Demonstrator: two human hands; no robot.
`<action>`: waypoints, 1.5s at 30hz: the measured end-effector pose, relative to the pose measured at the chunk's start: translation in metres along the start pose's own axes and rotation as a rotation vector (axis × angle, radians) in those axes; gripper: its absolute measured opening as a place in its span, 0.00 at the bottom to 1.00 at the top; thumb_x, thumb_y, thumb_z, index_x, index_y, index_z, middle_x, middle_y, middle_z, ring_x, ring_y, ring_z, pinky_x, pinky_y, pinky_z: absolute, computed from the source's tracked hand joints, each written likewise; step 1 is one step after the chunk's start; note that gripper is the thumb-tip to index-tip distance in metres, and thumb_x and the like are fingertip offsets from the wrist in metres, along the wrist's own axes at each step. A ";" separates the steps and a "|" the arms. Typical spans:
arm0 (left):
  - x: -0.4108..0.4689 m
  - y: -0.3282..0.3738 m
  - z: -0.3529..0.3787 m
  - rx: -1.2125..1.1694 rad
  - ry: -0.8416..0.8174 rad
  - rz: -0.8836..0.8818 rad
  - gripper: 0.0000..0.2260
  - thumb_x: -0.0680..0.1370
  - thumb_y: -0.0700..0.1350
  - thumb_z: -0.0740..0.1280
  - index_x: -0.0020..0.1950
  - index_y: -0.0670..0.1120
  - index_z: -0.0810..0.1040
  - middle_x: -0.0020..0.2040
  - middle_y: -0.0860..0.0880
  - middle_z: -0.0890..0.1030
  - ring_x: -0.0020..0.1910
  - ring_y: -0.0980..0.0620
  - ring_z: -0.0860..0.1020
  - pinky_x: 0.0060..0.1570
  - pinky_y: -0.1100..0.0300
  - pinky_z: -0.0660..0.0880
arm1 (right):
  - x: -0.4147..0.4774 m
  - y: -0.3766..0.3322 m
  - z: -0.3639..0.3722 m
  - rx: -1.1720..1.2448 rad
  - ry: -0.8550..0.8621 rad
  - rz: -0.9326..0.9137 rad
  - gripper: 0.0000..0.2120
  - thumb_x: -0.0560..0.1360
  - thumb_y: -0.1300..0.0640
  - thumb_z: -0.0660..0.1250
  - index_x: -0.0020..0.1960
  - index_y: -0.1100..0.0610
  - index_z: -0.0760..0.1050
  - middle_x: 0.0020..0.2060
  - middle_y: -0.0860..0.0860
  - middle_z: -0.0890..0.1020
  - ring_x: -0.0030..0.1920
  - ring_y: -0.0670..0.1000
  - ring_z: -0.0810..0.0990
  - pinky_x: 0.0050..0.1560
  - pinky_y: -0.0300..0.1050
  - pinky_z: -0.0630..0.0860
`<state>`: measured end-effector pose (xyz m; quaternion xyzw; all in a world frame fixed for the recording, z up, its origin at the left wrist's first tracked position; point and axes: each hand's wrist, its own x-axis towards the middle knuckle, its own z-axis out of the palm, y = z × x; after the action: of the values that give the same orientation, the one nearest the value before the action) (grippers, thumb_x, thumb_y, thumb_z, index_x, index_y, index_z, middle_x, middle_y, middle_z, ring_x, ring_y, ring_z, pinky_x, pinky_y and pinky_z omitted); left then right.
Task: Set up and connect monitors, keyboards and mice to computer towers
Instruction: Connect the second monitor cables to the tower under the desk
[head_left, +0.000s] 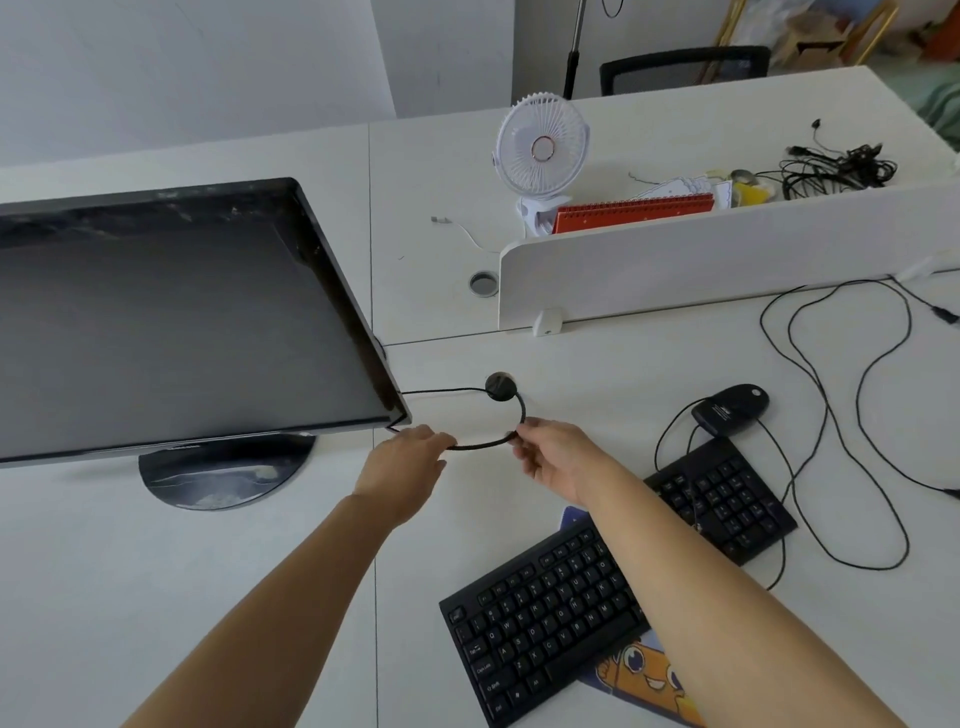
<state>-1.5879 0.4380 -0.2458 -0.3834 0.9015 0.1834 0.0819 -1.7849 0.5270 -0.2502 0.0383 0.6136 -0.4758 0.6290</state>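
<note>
A thick, black, braided cable (483, 445) arcs out of a round grommet hole (501, 387) in the smooth white desk (208, 597), just right of the glossy flat monitor (182, 322) on its disc foot. The left hand (408, 462) curls its fingers over the cable's left stretch. The right hand (553, 460) pinches its bend between thumb and fingertips. A matte black keyboard (550, 613) lies near right, with an oval mouse (732, 409) beyond it.

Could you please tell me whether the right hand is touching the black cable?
Touching. The head view shows the right hand pinching the black cable with its fingers; the left hand grips it further along.
</note>
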 end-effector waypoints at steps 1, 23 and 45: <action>0.000 -0.006 0.001 0.029 0.013 -0.025 0.17 0.84 0.45 0.59 0.72 0.52 0.70 0.64 0.51 0.76 0.63 0.48 0.73 0.57 0.54 0.73 | 0.002 0.000 0.001 0.051 0.020 -0.024 0.05 0.82 0.65 0.62 0.54 0.57 0.74 0.44 0.56 0.81 0.35 0.47 0.77 0.33 0.38 0.73; 0.002 -0.007 0.014 -0.254 0.254 -0.006 0.13 0.81 0.39 0.65 0.66 0.43 0.79 0.67 0.45 0.78 0.64 0.43 0.77 0.61 0.51 0.74 | 0.011 0.018 -0.046 -1.601 0.280 -1.175 0.24 0.82 0.43 0.53 0.47 0.58 0.80 0.42 0.51 0.79 0.41 0.53 0.77 0.40 0.49 0.78; 0.016 0.013 0.037 0.120 0.278 0.082 0.15 0.74 0.37 0.73 0.61 0.42 0.81 0.40 0.45 0.79 0.43 0.43 0.75 0.39 0.53 0.74 | 0.019 -0.012 -0.006 -0.399 0.093 -0.159 0.15 0.84 0.47 0.56 0.58 0.58 0.73 0.49 0.53 0.85 0.35 0.48 0.79 0.34 0.40 0.70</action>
<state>-1.6080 0.4500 -0.2808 -0.3624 0.9284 0.0776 -0.0284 -1.8012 0.5138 -0.2606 -0.1137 0.7252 -0.3907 0.5555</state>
